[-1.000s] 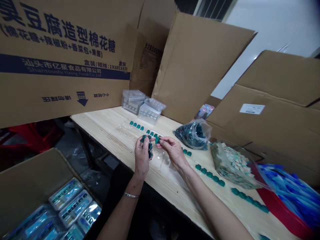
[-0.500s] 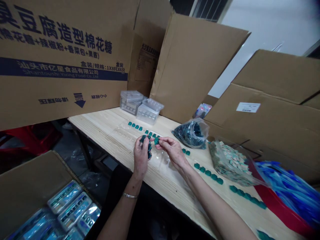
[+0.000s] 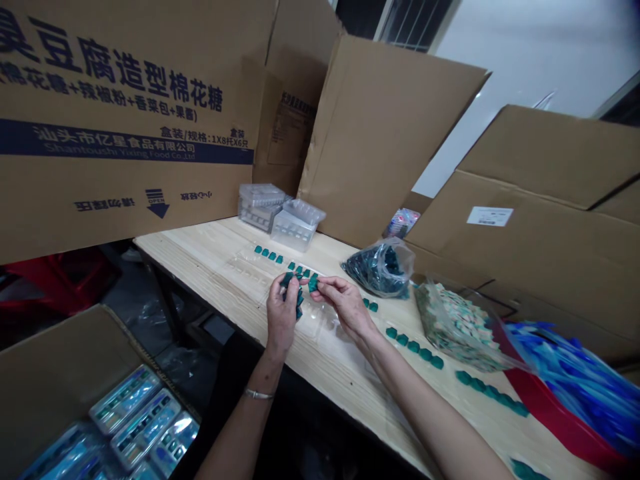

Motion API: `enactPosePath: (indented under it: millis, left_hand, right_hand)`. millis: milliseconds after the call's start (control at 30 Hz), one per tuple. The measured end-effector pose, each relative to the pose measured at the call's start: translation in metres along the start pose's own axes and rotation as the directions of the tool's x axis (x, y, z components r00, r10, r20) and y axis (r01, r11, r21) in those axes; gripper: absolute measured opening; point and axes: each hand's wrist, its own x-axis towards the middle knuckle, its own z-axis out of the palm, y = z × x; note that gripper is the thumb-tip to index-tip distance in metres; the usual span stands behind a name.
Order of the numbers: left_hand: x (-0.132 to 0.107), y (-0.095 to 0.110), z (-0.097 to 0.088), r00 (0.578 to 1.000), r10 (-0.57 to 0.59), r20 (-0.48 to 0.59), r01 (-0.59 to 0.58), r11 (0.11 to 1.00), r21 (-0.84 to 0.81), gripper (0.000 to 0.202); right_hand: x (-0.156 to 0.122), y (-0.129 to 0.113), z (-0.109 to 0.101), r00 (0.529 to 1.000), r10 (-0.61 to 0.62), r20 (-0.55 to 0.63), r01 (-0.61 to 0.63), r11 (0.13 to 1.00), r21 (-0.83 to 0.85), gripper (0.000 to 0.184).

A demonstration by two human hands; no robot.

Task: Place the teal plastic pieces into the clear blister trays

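My left hand (image 3: 281,315) clenches teal pieces (image 3: 299,305); my right fingers (image 3: 327,285) pinch another piece (image 3: 313,283) over a clear tray (image 3: 320,319); more teal rows (image 3: 413,347) line the counter (image 3: 200,240).

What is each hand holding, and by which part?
The left hand grips several small teal pieces; the right hand pinches one piece by its edge.
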Motion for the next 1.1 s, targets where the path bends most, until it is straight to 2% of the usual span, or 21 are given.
enactPosePath:
  millis: [300,467,567,733,833,933,1000,1100]
  left_hand:
    - [0.003,0.002,-0.001,1.000,-0.015,0.025,0.015,1.000,0.012,0.028]
    - [0.006,-0.003,-0.004,0.994,-0.098,0.047,0.096,0.994,0.043,0.030]
    - [0.005,-0.003,-0.004,0.989,-0.125,0.084,0.129,0.991,-0.043,0.036]
    - [0.004,-0.001,-0.005,0.986,-0.134,0.095,0.148,0.977,-0.152,0.037]
    - [0.005,0.001,-0.007,0.973,-0.186,0.137,0.213,0.951,-0.225,0.036]
    - [0.006,0.005,-0.008,0.953,-0.229,0.199,0.282,0.911,-0.302,0.032]
    - [0.006,0.007,-0.009,0.950,-0.242,0.197,0.296,0.899,-0.324,0.032]
    - [0.008,0.010,-0.012,0.957,-0.246,0.156,0.286,0.892,-0.349,0.034]
  right_hand:
    - [0.000,0.000,-0.003,1.000,0.014,0.009,-0.014,0.999,-0.053,0.028]
    - [0.003,-0.004,-0.005,0.997,-0.057,0.050,0.066,0.980,-0.186,0.028]
    - [0.005,-0.008,-0.005,0.992,-0.076,0.099,0.098,0.966,-0.240,0.029]
    - [0.006,-0.009,-0.003,0.991,-0.046,0.129,0.071,0.978,-0.195,0.031]
    - [0.005,-0.008,-0.003,0.976,-0.136,0.169,0.176,0.952,-0.250,0.032]
    - [0.005,-0.009,-0.002,0.946,-0.242,0.218,0.304,0.896,-0.324,0.024]
    - [0.005,-0.008,-0.001,0.937,-0.251,0.241,0.322,0.887,-0.330,0.020]
    - [0.009,-0.008,0.005,0.945,-0.213,0.247,0.285,0.908,-0.307,0.019]
